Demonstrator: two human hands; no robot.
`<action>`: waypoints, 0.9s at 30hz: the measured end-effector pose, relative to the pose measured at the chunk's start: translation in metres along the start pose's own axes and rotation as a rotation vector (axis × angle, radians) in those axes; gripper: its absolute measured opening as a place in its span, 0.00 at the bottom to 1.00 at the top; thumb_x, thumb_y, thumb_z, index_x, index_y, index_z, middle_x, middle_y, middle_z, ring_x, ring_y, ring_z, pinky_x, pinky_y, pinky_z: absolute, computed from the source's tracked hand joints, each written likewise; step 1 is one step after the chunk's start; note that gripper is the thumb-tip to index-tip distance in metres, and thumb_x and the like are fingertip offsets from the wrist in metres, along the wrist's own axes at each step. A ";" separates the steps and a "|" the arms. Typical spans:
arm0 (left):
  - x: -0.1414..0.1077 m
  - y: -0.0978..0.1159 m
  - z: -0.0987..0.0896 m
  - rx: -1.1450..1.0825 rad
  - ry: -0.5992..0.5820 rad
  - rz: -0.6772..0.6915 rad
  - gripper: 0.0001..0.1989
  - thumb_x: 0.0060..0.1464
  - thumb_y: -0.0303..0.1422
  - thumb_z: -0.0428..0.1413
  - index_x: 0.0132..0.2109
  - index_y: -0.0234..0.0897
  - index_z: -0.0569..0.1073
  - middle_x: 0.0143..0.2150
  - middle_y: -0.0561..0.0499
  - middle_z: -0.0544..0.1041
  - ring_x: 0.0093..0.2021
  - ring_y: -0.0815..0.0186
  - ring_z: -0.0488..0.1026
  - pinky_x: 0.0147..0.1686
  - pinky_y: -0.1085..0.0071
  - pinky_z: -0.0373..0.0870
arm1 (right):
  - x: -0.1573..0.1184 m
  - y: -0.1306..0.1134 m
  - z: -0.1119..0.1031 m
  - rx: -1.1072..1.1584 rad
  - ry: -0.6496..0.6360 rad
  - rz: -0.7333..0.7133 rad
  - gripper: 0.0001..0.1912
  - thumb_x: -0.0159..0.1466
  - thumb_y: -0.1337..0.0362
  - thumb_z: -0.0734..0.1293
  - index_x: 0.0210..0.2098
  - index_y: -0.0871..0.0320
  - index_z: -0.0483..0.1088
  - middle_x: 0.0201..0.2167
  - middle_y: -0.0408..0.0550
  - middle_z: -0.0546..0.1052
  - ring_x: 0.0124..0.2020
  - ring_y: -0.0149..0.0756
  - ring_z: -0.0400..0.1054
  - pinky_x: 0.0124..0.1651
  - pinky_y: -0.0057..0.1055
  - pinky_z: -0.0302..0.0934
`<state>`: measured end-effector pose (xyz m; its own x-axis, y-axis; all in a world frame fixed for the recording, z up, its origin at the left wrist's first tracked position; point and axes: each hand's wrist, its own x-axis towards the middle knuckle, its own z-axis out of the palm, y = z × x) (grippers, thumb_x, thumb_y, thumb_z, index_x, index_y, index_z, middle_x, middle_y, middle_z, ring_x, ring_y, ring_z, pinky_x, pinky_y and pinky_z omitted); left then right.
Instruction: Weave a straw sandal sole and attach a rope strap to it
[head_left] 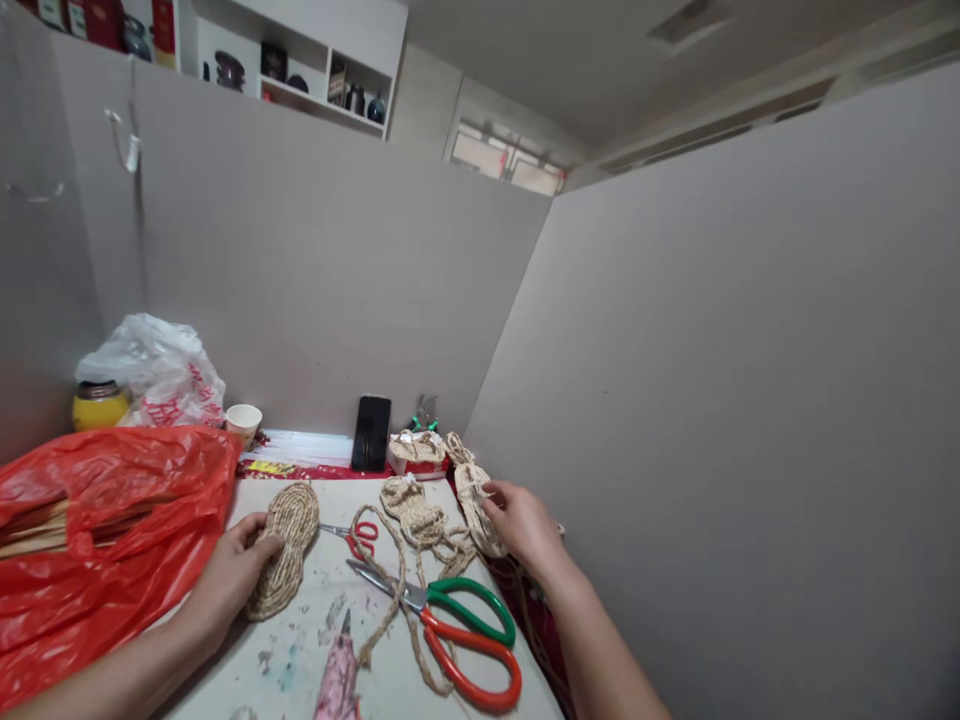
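A woven straw sole (288, 550) stands tilted at the left of the white board, pinched between the thumb and fingers of my left hand (246, 565). My right hand (521, 520) is at the board's right edge, its thumb and fingers closed on the upper part of another woven sole (476, 512). Between the hands lies a straw piece with cord (414, 512). Loose twisted cord (401, 590) trails from there over large scissors (469, 640) with one green and one red handle. Small red-handled scissors (364, 537) lie beside the left sole.
A pink-wrapped pointed tool (337, 675) lies at the front. Red plastic bag (165, 530) fills the left side. Along the back are a paper cup (244, 422), a phone (372, 434), a small box with straw work (417, 455) and green-handled pliers (425, 415). Grey partitions (337, 260) surround the table.
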<state>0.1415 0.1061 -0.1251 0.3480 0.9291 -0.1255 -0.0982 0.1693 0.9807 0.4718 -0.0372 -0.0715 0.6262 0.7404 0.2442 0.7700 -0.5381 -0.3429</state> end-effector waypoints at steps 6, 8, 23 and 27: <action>0.004 -0.006 0.000 0.035 0.032 0.066 0.14 0.37 0.34 0.61 0.36 0.38 0.71 0.29 0.53 0.78 0.28 0.64 0.74 0.27 0.73 0.69 | 0.001 -0.001 0.006 0.019 -0.008 -0.004 0.11 0.66 0.58 0.64 0.41 0.59 0.71 0.37 0.47 0.76 0.38 0.36 0.72 0.44 0.39 0.66; 0.002 -0.003 0.001 0.047 0.046 0.054 0.15 0.37 0.34 0.60 0.36 0.38 0.71 0.29 0.53 0.78 0.29 0.63 0.75 0.28 0.73 0.69 | -0.001 -0.005 0.012 0.069 -0.024 -0.059 0.10 0.65 0.60 0.64 0.43 0.59 0.71 0.38 0.47 0.77 0.39 0.37 0.72 0.45 0.40 0.65; 0.000 -0.001 0.001 0.105 0.003 0.065 0.17 0.36 0.36 0.61 0.37 0.37 0.72 0.32 0.52 0.79 0.32 0.63 0.75 0.30 0.73 0.69 | -0.015 -0.018 0.042 0.368 -0.265 -0.375 0.28 0.54 0.72 0.65 0.55 0.59 0.68 0.47 0.54 0.73 0.42 0.40 0.69 0.49 0.36 0.62; 0.003 -0.004 0.000 0.101 -0.021 0.069 0.18 0.36 0.36 0.61 0.38 0.37 0.72 0.31 0.53 0.78 0.31 0.64 0.74 0.31 0.73 0.69 | -0.020 -0.024 0.034 0.415 -0.350 -0.361 0.19 0.53 0.68 0.69 0.45 0.62 0.74 0.38 0.50 0.75 0.29 0.34 0.68 0.35 0.30 0.64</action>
<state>0.1424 0.1081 -0.1291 0.3633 0.9300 -0.0555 -0.0286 0.0706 0.9971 0.4369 -0.0251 -0.0990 0.2061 0.9707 0.1233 0.7692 -0.0829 -0.6336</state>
